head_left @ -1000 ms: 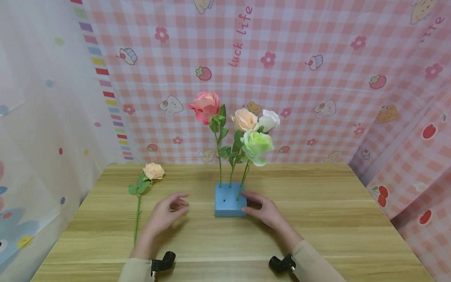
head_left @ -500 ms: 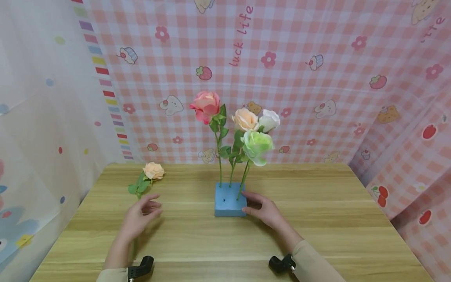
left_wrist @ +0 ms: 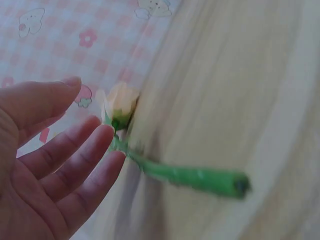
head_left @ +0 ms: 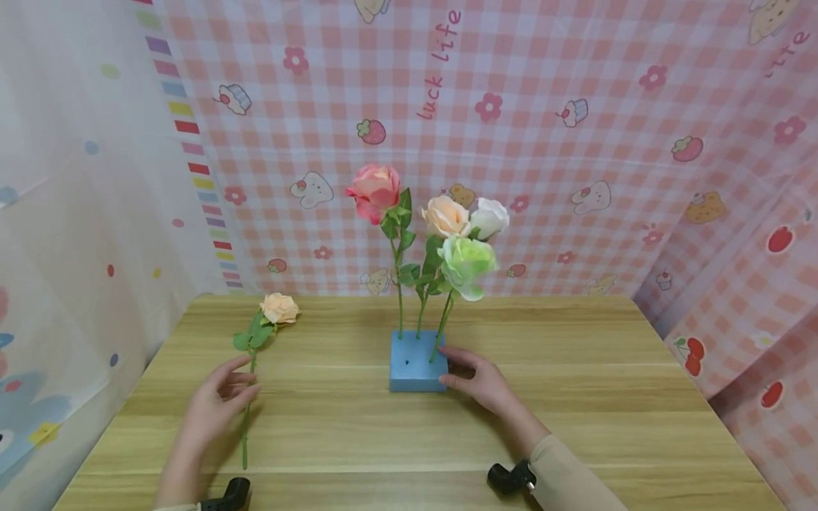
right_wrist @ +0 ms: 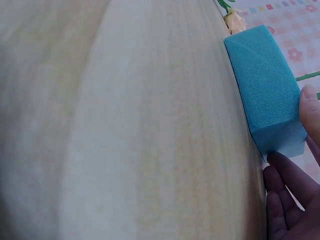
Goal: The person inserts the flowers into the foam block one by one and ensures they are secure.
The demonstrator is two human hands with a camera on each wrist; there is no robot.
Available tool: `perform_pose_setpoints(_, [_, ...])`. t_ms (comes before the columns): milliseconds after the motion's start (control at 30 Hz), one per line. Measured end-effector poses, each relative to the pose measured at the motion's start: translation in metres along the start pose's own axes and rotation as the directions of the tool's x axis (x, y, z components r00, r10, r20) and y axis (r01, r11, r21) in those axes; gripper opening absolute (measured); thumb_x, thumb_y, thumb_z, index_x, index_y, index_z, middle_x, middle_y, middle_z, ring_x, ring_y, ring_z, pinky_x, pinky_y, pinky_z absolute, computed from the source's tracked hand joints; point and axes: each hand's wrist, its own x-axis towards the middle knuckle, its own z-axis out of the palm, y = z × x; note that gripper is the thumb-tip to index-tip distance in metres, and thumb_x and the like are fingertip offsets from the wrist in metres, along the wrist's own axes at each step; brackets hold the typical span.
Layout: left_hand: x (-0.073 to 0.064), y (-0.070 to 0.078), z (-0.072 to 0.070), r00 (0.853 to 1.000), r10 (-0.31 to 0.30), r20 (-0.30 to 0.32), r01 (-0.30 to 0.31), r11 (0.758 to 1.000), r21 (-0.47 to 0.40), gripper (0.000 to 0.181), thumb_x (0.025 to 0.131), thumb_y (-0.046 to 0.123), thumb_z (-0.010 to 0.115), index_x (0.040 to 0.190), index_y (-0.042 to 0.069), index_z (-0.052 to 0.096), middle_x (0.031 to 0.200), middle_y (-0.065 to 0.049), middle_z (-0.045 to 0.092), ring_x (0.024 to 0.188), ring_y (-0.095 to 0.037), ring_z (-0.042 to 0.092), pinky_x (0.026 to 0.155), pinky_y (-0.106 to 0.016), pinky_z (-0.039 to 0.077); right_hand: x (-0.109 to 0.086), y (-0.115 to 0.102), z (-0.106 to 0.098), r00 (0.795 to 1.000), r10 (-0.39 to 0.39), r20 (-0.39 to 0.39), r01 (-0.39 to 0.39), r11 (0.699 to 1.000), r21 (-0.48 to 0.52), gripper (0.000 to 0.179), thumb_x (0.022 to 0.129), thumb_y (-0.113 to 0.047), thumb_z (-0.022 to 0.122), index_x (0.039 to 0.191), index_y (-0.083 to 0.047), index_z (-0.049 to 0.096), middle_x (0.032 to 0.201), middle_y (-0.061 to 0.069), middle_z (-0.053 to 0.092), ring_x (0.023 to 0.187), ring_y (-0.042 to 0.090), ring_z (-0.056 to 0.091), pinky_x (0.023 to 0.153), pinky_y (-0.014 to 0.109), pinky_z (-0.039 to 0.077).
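A peach rose [head_left: 279, 309] with a green stem lies on the table at the left. My left hand [head_left: 214, 401] is beside its stem, fingers loosely bent and apart; in the left wrist view the fingertips [left_wrist: 106, 134] overlap the stem, and contact cannot be judged. A blue foam block [head_left: 415, 380] sits mid-table. My right hand [head_left: 479, 382] holds its right end, thumb [right_wrist: 310, 107] by the front top edge and fingers at the side. Standing in the block are a pink rose [head_left: 375, 193], a peach rose [head_left: 445, 216], a white rose [head_left: 490, 218] and a green rose [head_left: 469, 266].
The block's top has a small hole [head_left: 407, 363] near its front left. A pink checked cloth [head_left: 543, 163] hangs behind the wooden table [head_left: 575, 426]. White patterned cloth [head_left: 96, 213] hangs along the left. Black wrist cameras [head_left: 511, 479] sit on both wrists.
My left hand has moved left, away from the block, to the lying rose's stem. My right hand and the block have stayed in place.
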Motion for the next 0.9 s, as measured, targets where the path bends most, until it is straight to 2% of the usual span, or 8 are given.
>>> perform_pose_setpoints(67, [-0.003, -0.002, -0.002, 1.000, -0.022, -0.007, 0.022, 1.000, 0.007, 0.051, 0.089, 0.001, 0.072, 0.135, -0.006, 0.050, 0.107, -0.027, 0.067, 0.084, -0.001, 0.062, 0.072, -0.014, 0.051, -0.001, -0.002, 0.000, 1.000, -0.004, -0.002, 0.004, 1.000, 0.001, 0.050, 0.088, -0.015, 0.077, 0.134, -0.006, 0.061, 0.134, 0.013, 0.061, 0.120, 0.031, 0.058, 0.102, 0.048, 0.045])
perform_pose_setpoints(267, [-0.008, -0.006, -0.008, 0.995, -0.103, 0.005, 0.102, 0.991, 0.082, 0.057, 0.091, 0.011, 0.073, 0.140, -0.003, 0.048, 0.113, -0.025, 0.066, 0.085, 0.000, 0.061, 0.072, -0.017, 0.052, -0.010, -0.036, -0.005, 1.000, -0.005, 0.017, 0.004, 1.000, 0.011, 0.048, 0.089, -0.005, 0.073, 0.133, 0.004, 0.058, 0.133, 0.023, 0.059, 0.119, 0.041, 0.057, 0.101, 0.054, 0.044])
perform_pose_setpoints(533, [-0.011, -0.012, -0.011, 0.985, -0.154, 0.072, 0.142, 0.978, 0.150, 0.063, 0.088, 0.014, 0.076, 0.140, -0.006, 0.046, 0.113, -0.025, 0.066, 0.089, -0.024, 0.067, 0.070, -0.021, 0.053, -0.012, -0.045, -0.007, 1.000, 0.008, 0.019, -0.008, 1.000, 0.010, 0.048, 0.089, -0.004, 0.073, 0.133, 0.004, 0.058, 0.134, 0.023, 0.058, 0.121, 0.042, 0.055, 0.102, 0.054, 0.043])
perform_pose_setpoints(667, [-0.012, -0.014, -0.010, 0.980, -0.173, 0.102, 0.149, 0.967, 0.207, 0.064, 0.086, 0.020, 0.079, 0.136, -0.008, 0.050, 0.109, -0.021, 0.068, 0.090, -0.026, 0.067, 0.072, -0.024, 0.053, -0.011, -0.040, -0.006, 1.000, -0.001, 0.015, 0.001, 1.000, -0.002, 0.047, 0.089, -0.005, 0.074, 0.132, 0.004, 0.059, 0.133, 0.022, 0.058, 0.120, 0.041, 0.056, 0.101, 0.054, 0.045])
perform_pose_setpoints(900, [-0.009, -0.015, -0.009, 0.969, -0.194, 0.151, 0.155, 0.960, 0.235, 0.070, 0.082, 0.023, 0.082, 0.134, -0.011, 0.051, 0.106, -0.014, 0.067, 0.091, -0.024, 0.064, 0.073, -0.024, 0.052, 0.000, -0.002, 0.001, 1.000, -0.013, -0.012, 0.013, 1.000, -0.011, 0.049, 0.088, -0.011, 0.076, 0.134, -0.003, 0.061, 0.134, 0.015, 0.060, 0.119, 0.033, 0.058, 0.099, 0.049, 0.047])
